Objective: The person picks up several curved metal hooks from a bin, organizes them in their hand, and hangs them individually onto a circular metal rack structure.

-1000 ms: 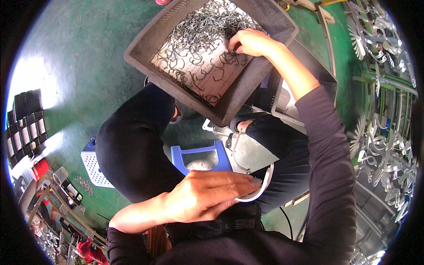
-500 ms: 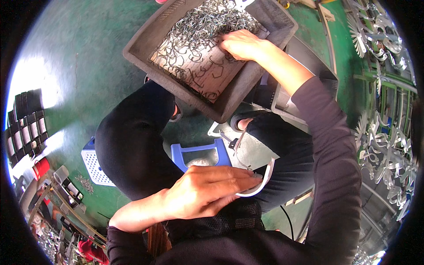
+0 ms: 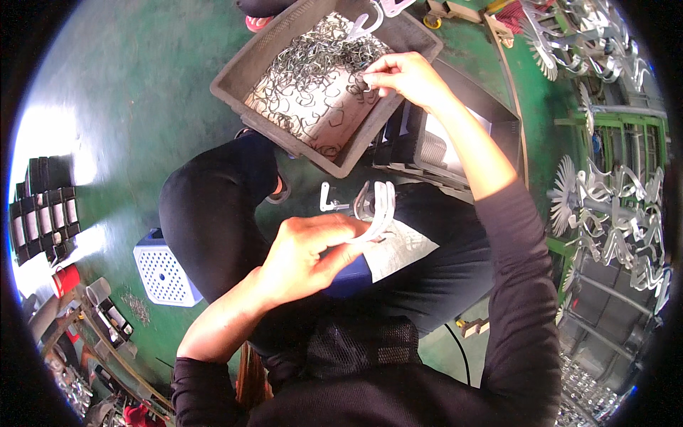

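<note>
A grey plastic crate [image 3: 249, 67] full of small bent wire hooks [image 3: 313, 64] rests tilted on my knee. My right hand [image 3: 405, 75] reaches into its right side, fingertips pinched on a wire hook. My left hand [image 3: 306, 252] is over my lap and grips a few white plastic hangers [image 3: 377, 206] held together. A loose white plastic piece [image 3: 329, 199] lies on my dark trousers next to them.
The floor is green [image 3: 121, 121]. A blue and white perforated stool [image 3: 162, 274] stands by my left leg. Piles of white hangers [image 3: 612, 213] fill racks on the right. Black boxes [image 3: 43, 206] and clutter line the left edge.
The view has shifted so the crate now sits higher and farther right. My right hand moved from the crate's edge onto the hooks. The left hand turned, showing the hangers.
</note>
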A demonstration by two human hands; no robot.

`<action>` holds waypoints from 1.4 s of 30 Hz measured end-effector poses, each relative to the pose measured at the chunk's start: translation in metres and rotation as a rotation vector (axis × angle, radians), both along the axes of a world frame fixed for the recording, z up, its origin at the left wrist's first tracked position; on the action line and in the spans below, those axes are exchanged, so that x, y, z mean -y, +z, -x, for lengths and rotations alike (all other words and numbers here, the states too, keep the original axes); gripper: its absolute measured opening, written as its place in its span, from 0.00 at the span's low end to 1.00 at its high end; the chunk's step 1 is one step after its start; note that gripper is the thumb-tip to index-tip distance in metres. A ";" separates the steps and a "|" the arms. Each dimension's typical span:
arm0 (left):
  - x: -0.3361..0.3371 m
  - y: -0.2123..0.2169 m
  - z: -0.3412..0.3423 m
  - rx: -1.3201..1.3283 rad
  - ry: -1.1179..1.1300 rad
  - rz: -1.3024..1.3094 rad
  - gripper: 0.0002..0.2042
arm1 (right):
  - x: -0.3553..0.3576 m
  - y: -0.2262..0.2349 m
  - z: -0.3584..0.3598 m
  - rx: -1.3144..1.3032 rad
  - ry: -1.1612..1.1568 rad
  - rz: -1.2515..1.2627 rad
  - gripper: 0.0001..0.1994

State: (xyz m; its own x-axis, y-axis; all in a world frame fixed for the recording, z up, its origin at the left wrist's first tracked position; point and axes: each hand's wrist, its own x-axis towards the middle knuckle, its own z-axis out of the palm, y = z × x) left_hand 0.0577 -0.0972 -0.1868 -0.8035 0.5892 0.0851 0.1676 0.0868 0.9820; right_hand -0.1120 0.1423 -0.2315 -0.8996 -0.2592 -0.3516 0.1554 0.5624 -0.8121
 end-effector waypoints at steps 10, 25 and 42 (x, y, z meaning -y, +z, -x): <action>0.000 -0.006 -0.012 -0.004 0.072 0.016 0.05 | 0.006 0.103 -0.122 0.233 -0.211 0.408 0.08; 0.006 -0.001 -0.029 -0.149 0.028 -0.011 0.09 | 0.040 0.093 -0.208 -0.191 -0.421 0.544 0.06; -0.003 0.079 -0.023 -0.153 0.223 -0.003 0.13 | 0.060 0.094 -0.242 -0.781 -0.365 0.029 0.08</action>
